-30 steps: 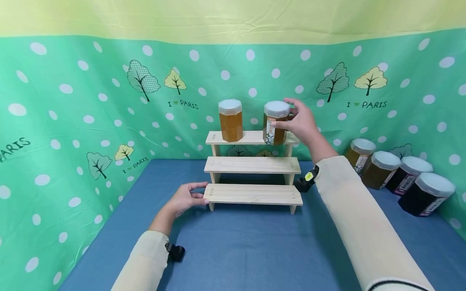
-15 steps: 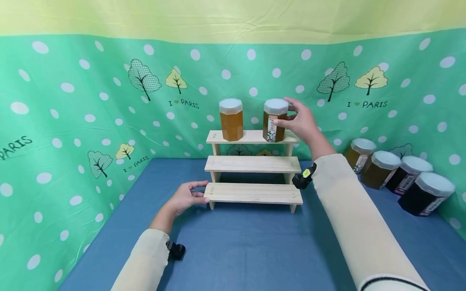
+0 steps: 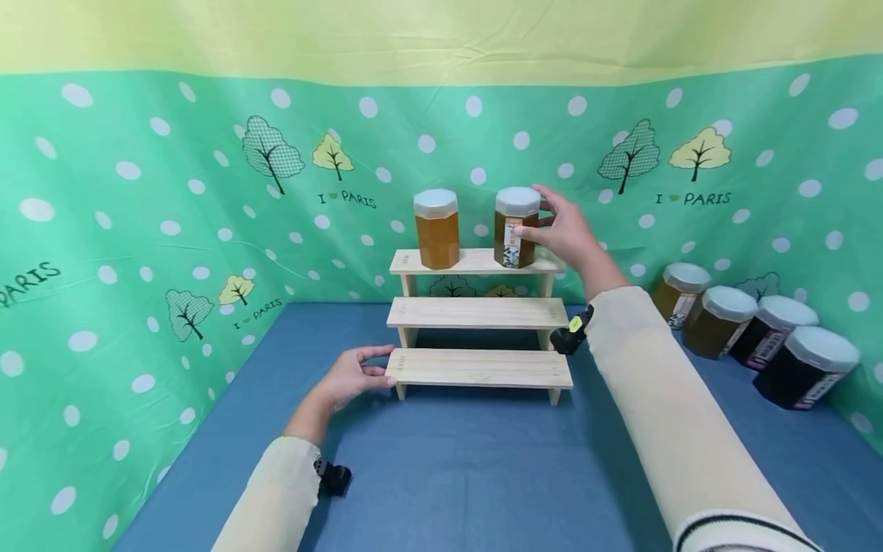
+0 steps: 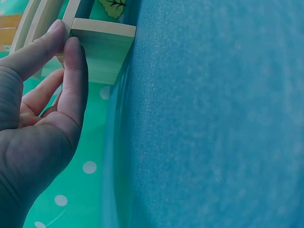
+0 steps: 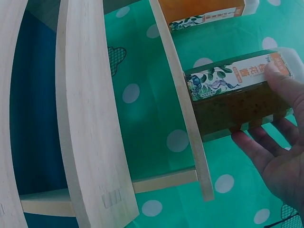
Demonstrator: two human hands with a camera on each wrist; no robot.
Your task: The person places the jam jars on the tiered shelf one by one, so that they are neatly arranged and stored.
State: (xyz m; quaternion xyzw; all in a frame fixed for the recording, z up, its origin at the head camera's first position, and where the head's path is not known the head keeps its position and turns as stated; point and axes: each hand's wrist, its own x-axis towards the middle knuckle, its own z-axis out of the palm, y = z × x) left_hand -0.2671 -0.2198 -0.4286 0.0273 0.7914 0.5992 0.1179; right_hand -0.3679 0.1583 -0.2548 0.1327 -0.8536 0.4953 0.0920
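Note:
A three-step wooden display stand [image 3: 476, 313] stands on the blue cloth. In the head view, my right hand [image 3: 567, 232] holds an amber-brown honey jar [image 3: 507, 244] with a white lid, upright on the right part of the top step. The right wrist view shows my thumb by the label of this jar [image 5: 223, 111] and my fingers around its other side. An orange-gold honey jar [image 3: 438, 239] stands apart from it, at the left of the top step. My left hand [image 3: 350, 377] pinches the left end of the bottom step, thumb and index finger [image 4: 73, 80] at the board's edge.
Several more white-lidded jars stand at the right, among them a brown jar [image 3: 717, 326] and a very dark jar [image 3: 803, 372]. A green dotted backdrop [image 3: 359, 253] hangs close behind the stand. Blue cloth [image 3: 455, 475] covers the surface in front.
The jar in my right hand has shifted slightly left and back on the top step, and its label has turned more to the front. My left hand keeps its place on the stand.

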